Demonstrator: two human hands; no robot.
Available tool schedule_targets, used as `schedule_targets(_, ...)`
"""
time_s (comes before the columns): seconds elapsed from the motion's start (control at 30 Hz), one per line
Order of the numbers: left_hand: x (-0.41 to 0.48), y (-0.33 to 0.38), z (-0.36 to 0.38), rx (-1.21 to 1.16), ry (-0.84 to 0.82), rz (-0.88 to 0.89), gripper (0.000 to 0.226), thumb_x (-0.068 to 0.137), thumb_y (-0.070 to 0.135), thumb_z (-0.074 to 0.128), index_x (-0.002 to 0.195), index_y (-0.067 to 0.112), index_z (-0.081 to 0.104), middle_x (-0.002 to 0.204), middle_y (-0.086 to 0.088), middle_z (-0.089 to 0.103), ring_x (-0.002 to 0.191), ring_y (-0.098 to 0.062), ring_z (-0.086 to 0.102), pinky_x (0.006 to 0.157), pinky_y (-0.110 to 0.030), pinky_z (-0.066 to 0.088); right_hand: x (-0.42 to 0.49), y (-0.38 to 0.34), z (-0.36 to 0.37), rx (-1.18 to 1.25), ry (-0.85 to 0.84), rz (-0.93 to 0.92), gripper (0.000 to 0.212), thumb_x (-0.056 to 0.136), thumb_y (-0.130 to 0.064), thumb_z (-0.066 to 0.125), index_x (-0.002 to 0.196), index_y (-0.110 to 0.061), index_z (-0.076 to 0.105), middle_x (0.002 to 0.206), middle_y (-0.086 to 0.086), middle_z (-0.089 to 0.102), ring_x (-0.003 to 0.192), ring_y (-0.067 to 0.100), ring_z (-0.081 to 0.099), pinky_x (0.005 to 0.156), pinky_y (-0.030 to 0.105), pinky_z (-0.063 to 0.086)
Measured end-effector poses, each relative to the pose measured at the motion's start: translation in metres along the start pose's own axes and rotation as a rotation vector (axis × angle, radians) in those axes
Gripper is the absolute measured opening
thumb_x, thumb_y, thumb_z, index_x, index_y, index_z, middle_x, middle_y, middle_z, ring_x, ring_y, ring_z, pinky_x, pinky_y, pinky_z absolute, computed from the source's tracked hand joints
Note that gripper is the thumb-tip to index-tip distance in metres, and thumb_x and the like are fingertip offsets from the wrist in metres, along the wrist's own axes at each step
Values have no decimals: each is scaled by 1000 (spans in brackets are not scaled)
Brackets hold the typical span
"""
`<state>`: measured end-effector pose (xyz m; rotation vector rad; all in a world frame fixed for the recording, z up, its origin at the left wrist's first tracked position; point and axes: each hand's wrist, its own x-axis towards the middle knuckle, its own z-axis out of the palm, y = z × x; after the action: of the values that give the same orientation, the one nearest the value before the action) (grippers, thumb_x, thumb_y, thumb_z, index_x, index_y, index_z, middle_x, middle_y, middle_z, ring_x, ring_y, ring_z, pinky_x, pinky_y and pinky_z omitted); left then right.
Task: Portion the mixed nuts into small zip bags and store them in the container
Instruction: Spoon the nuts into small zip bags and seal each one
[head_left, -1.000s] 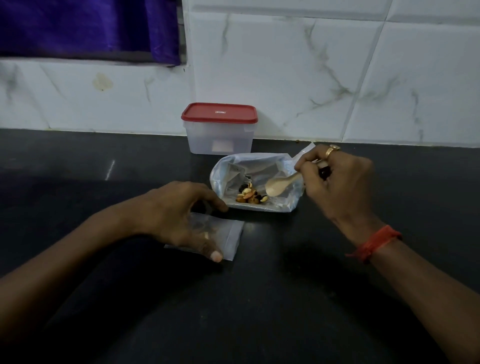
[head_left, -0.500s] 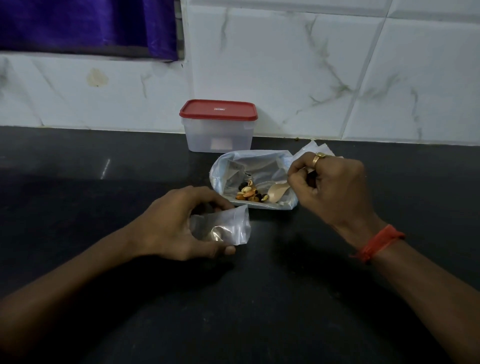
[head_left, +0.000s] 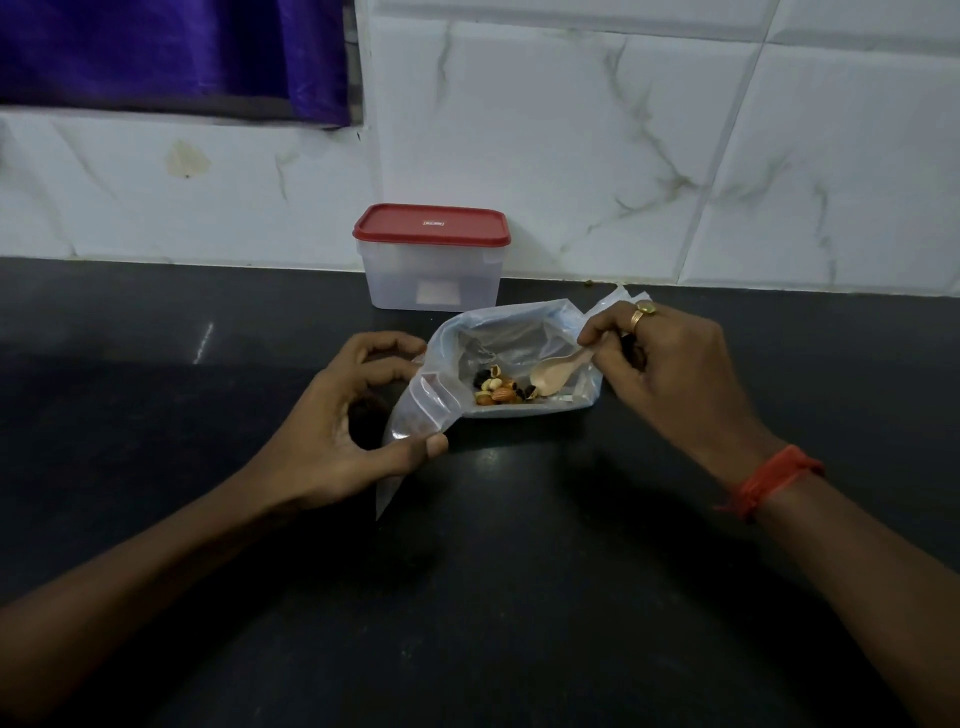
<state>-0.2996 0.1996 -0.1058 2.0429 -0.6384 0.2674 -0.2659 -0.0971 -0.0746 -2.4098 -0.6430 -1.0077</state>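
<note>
My left hand (head_left: 343, 426) grips a small clear zip bag (head_left: 415, 415), lifted off the counter with its mouth turned toward the big bag. My right hand (head_left: 670, 369) pinches the handle of a small wooden spoon (head_left: 558, 375), whose bowl lies inside a large open plastic bag (head_left: 514, 332). A little heap of mixed nuts (head_left: 498, 391) sits at that bag's near edge, just left of the spoon. Behind it, against the wall, stands a clear container (head_left: 431, 280) with a red lid (head_left: 431, 224) closed on it.
Everything rests on a black counter (head_left: 493, 597). A white tiled wall (head_left: 623, 145) runs along the back, with purple cloth (head_left: 171, 52) hanging at the upper left. My right wrist wears an orange band (head_left: 769, 480).
My left hand has lifted the small zip bag off the counter and brought it up beside the big bag. The spoon in my right hand has stayed inside the big bag near the nuts.
</note>
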Motion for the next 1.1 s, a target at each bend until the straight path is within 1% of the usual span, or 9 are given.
schedule_targets(0.13, 3, 1, 1, -82, -63, -64, 53, 69, 50, 76, 117, 29, 71, 145, 15, 49, 133, -3, 48, 107, -39, 47, -3, -7, 1, 46, -2, 18, 14, 94, -9, 63, 92, -15, 75, 71, -23, 55, 61, -7, 54, 62, 2, 38)
schedule_targets(0.27, 2, 3, 3, -80, -72, -38, 50, 70, 48, 76, 115, 27, 71, 137, 16, 57, 127, -2, 54, 102, -24, 49, -2, -11, 1, 75, 20, 73, 16, 94, -8, 62, 88, -15, 76, 61, -30, 48, 60, -5, 57, 57, 3, 36)
schedule_targets(0.4, 3, 2, 2, -88, -63, -28, 53, 69, 46, 77, 118, 26, 69, 134, 18, 59, 124, -2, 56, 99, -19, 49, -4, -12, 7, 148, -41, 179, 22, 96, -17, 56, 89, -22, 76, 60, -19, 60, 58, 10, 61, 54, 14, 44)
schedule_targets(0.53, 4, 2, 2, -87, -45, -31, 60, 69, 48, 75, 124, 26, 64, 134, 17, 60, 121, -1, 59, 99, -21, 51, -6, -11, 9, 190, -45, 357, 26, 91, -30, 51, 85, -30, 77, 61, -12, 67, 61, 9, 66, 68, 35, 56)
schedule_targets(0.67, 4, 0, 2, -65, -38, -22, 59, 70, 46, 76, 123, 23, 66, 137, 12, 59, 124, -6, 57, 101, -33, 51, -5, -11, 10, 330, -151, 501, 24, 98, -21, 54, 89, -29, 76, 67, -7, 71, 48, 1, 57, 54, 22, 48)
schedule_targets(0.8, 3, 1, 2, -69, 10, -5, 58, 71, 45, 75, 124, 24, 65, 133, 11, 62, 117, -8, 63, 98, -35, 55, -7, -12, 11, 441, -166, 628, 26, 99, -19, 53, 90, -27, 76, 70, -4, 73, 43, 2, 50, 49, 26, 48)
schedule_targets(0.9, 4, 0, 1, -62, 7, -14, 59, 71, 46, 75, 125, 25, 64, 132, 12, 62, 117, -10, 63, 98, -39, 55, -7, -13, 13, 506, -254, 615, 27, 101, -17, 52, 93, -27, 75, 75, -6, 75, 40, 8, 50, 51, 28, 48)
schedule_targets(0.97, 5, -1, 1, -54, 7, -27, 57, 69, 50, 75, 121, 30, 65, 131, 14, 60, 118, -7, 61, 98, -37, 54, -8, -15, 13, 522, -300, 594, 26, 102, -17, 52, 95, -27, 75, 79, -6, 76, 39, 12, 52, 48, 25, 45)
schedule_targets(1.1, 5, 0, 2, -80, 34, -68, 63, 60, 65, 77, 114, 33, 68, 134, 13, 54, 120, -5, 58, 96, -28, 54, -9, -17, 14, 523, -232, 629, 25, 100, -17, 54, 91, -25, 76, 75, -2, 76, 40, 14, 52, 50, 26, 47)
